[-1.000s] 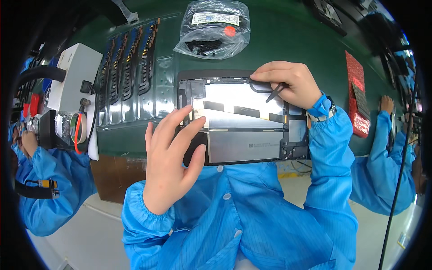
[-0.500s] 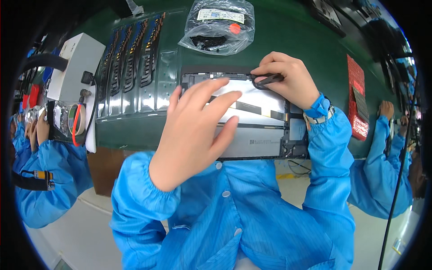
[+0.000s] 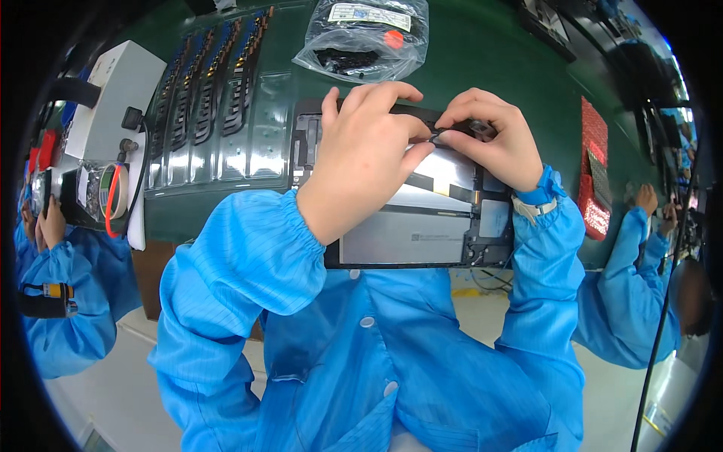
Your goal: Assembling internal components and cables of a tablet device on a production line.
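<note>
In front of me lies an opened tablet (image 3: 407, 237), with silvery battery panels and dark edging. Over its far edge, my right hand (image 3: 497, 139) pinches a small black part (image 3: 482, 129), whose exact kind I cannot make out. From the other side my left hand (image 3: 369, 147) reaches across the tablet, its thumb and forefinger closed at the near end of that part, close to my right fingertips. The left hand's other fingers are bent above the tablet's far edge. Both hands cover much of the tablet's upper left and far rim.
Beyond the tablet lies a clear plastic bag (image 3: 365, 41) of black parts. At left, a clear tray (image 3: 263, 162) holds several dark strips, beside a white box (image 3: 120, 98) and a tape roll (image 3: 109, 192). Red bubble wrap (image 3: 593, 135) lies right; co-workers sit on both sides.
My left hand has moved right and away from me, its spread fingers closing in beside my right fingertips. My right hand stays near the same spot with the black part.
</note>
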The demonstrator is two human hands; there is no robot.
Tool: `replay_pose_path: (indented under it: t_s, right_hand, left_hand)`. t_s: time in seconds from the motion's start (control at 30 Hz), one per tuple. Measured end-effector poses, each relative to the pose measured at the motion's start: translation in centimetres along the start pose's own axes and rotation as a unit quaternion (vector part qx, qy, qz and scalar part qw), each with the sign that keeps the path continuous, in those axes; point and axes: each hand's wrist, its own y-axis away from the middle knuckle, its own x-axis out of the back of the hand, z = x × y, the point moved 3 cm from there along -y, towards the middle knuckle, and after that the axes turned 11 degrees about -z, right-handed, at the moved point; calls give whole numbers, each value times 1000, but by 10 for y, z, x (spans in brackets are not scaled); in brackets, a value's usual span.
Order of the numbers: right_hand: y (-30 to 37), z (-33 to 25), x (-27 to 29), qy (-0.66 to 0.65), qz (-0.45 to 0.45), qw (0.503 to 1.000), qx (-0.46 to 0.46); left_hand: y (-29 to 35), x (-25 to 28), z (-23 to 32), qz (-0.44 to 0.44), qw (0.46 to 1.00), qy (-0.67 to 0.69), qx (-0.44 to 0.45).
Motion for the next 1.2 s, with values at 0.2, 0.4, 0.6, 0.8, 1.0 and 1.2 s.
replay_pose_path:
  t_s: [0.2, 0.4, 0.6, 0.8, 1.0, 1.2]
  right_hand:
    - [-1, 2, 1, -15, 2, 999, -32]
    - [-3, 2, 1, -24, -5, 999, -43]
    - [-6, 3, -2, 33, -18, 999, -34]
    - [-10, 3, 0, 38, 2, 999, -14]
    - [-17, -1, -2, 113, 2, 993, -33]
    - [-19, -3, -3, 139, -16, 988, -63]
  left_hand:
    - [-4, -7, 0, 33, 999, 8, -2]
    - [-2, -3, 2, 46, 999, 5, -2]
    - [-1, -2, 7, 64, 997, -27, -23]
    - [6, 5, -4, 40, 997, -55, 21]
    - [14, 9, -14, 19, 998, -53, 3]
    - [16, 7, -14, 39, 998, -50, -12]
